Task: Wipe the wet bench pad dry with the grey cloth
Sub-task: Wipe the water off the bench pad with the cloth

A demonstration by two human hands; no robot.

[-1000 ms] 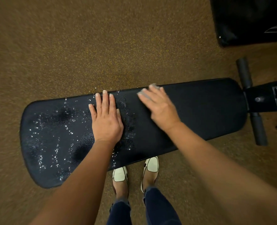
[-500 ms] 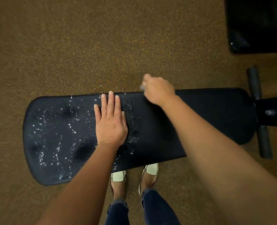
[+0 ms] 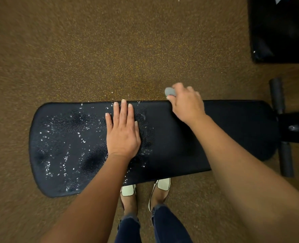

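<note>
Left hand (image 3: 123, 130) lay flat, fingers spread, on the bench pad (image 3: 180, 137), droplets mostly to its left; right hand (image 3: 186, 104) pinched the bunched grey cloth (image 3: 170, 92) at the far edge; risk: wadded cloth could smear, not absorb.

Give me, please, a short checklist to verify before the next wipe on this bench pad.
1. Grey cloth gripped in right hand: ok.
2. Left hand flat on bench pad, steadying it: ok.
3. Cloth over the wet zone: not ok; it is bunched at the pad's far edge, while the droplets lie toward the wide end.
4. Wiping path free: not ok; left hand lies between cloth and most droplets.
5. Cloth dry enough: cannot tell.
</note>
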